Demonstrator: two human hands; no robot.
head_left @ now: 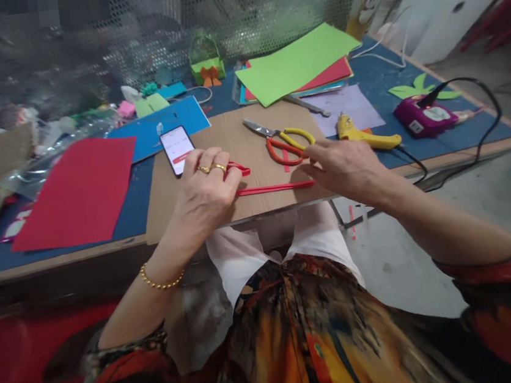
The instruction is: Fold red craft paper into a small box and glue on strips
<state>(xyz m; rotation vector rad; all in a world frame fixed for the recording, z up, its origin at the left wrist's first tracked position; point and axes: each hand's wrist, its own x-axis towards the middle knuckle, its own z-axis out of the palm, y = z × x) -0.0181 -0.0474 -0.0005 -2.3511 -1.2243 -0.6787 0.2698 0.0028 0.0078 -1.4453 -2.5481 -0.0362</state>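
Observation:
My left hand (211, 184) is closed around a folded red strip (278, 187), pressing it near the board's front edge. A small loop of the strip sticks out beside the fingers, and a long doubled length runs right. My right hand (338, 163) is just above the strip's right end, its fingers bent together at the handle ends of the scissors (277, 140); what they pinch, if anything, is hidden. These scissors, with one yellow and one orange handle, lie on the brown board (226, 136). A short red piece (286, 162) lies under the handles.
A phone (177, 150) and red sheet (78, 193) lie left. Behind are a blue sheet (183, 123), a green paper basket (208, 68) and stacked coloured sheets (296, 64). To the right are a yellow glue gun (369, 137), a purple box (424, 115) and its black cable.

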